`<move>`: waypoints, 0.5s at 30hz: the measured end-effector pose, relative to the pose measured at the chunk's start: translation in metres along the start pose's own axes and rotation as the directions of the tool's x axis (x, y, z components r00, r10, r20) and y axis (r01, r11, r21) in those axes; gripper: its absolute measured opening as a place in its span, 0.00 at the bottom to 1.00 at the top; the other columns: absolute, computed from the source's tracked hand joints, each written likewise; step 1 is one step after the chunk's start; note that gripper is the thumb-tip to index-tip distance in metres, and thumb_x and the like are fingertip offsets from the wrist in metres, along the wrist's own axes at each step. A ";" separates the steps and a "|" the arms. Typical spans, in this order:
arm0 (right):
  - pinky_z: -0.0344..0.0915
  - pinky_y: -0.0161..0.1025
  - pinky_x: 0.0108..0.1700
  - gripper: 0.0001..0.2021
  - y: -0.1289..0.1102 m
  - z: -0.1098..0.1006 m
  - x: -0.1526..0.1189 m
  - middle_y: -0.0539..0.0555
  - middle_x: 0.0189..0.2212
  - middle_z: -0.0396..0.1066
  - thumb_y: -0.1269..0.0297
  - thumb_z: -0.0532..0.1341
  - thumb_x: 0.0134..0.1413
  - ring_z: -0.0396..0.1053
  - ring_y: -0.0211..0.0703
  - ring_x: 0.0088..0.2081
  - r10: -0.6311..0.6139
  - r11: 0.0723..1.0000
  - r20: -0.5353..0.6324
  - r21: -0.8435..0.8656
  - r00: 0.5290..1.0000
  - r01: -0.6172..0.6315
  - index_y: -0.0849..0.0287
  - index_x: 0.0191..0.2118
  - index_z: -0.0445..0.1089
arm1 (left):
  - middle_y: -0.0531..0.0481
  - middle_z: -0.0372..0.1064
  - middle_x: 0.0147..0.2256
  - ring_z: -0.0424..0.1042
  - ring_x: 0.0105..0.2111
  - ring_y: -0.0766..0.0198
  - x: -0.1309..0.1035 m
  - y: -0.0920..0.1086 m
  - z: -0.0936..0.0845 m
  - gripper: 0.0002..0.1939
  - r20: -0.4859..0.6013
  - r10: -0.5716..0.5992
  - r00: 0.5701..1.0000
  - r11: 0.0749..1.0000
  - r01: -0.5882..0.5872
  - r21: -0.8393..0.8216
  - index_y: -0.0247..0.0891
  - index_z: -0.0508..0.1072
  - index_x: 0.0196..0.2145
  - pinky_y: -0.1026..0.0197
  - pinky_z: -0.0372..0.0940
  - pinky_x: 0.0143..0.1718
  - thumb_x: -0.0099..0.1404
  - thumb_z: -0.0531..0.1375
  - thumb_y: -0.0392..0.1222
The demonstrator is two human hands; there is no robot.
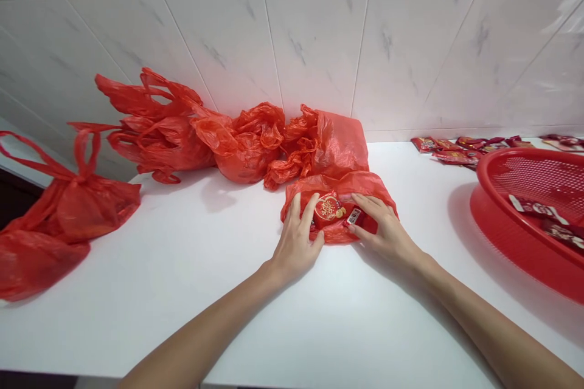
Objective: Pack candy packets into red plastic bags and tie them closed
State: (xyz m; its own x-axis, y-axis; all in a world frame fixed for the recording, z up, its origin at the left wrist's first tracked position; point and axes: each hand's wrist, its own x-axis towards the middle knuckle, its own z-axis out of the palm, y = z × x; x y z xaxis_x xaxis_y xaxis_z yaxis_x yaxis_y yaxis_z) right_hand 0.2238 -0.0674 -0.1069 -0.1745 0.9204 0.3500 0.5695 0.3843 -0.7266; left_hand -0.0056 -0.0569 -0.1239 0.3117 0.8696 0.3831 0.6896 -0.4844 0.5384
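near the middle of the white tabletop (296, 328), a red plastic bag (344, 183) lies spread, with a heart-marked packet (329, 211) at its centre and a white-labelled packet (354, 216) towards 4 o'clock. the left hand (294, 246) rests on the bag at 8 o'clock, its grip wide, thumb apart from the fingers; the right hand (387, 234) touches it at 4 o'clock, its grip wide too. from the bag, a red basket (506, 243) holding wrappers (536, 208) stands at 3 o'clock, small packets (451, 157) lie at 2, and other red bags (249, 155) sit from 9 to 12.
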 end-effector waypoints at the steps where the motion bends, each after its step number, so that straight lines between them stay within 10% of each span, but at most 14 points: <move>1: 0.59 0.62 0.65 0.26 -0.004 -0.002 0.000 0.56 0.60 0.71 0.58 0.66 0.58 0.64 0.60 0.63 0.001 0.996 -0.023 0.093 1.000 0.001 0.49 0.63 0.69 | 0.28 0.43 0.71 0.44 0.72 0.38 0.000 0.000 -0.001 0.39 -0.013 -0.003 1.000 1.000 0.003 -0.007 0.41 0.51 0.71 0.32 0.54 0.65 0.66 0.59 0.37; 8: 0.69 0.56 0.60 0.29 -0.023 -0.013 -0.002 0.55 0.60 0.71 0.56 0.73 0.51 0.72 0.56 0.57 0.250 0.750 -0.050 0.641 0.967 -0.160 0.51 0.60 0.73 | 0.31 0.43 0.71 0.43 0.72 0.38 0.001 0.003 -0.004 0.40 -0.022 -0.044 0.999 0.997 0.043 -0.062 0.42 0.51 0.70 0.31 0.51 0.66 0.65 0.62 0.43; 15: 0.71 0.56 0.59 0.26 -0.031 -0.009 -0.004 0.53 0.56 0.75 0.58 0.76 0.46 0.74 0.56 0.56 0.250 0.607 0.067 0.766 0.966 -0.211 0.46 0.54 0.77 | 0.35 0.59 0.65 0.60 0.66 0.44 0.003 0.011 -0.013 0.40 -0.079 0.031 0.996 0.972 -0.048 -0.229 0.41 0.55 0.68 0.39 0.59 0.65 0.63 0.66 0.46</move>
State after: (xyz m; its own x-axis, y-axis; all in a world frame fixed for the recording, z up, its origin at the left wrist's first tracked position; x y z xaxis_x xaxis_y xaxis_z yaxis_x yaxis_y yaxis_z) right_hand 0.2144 -0.0842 -0.0804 -0.0801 0.9900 0.1164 -0.2326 0.0950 -0.9679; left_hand -0.0057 -0.0605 -0.1069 0.2800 0.8439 0.4577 0.5060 -0.5349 0.6766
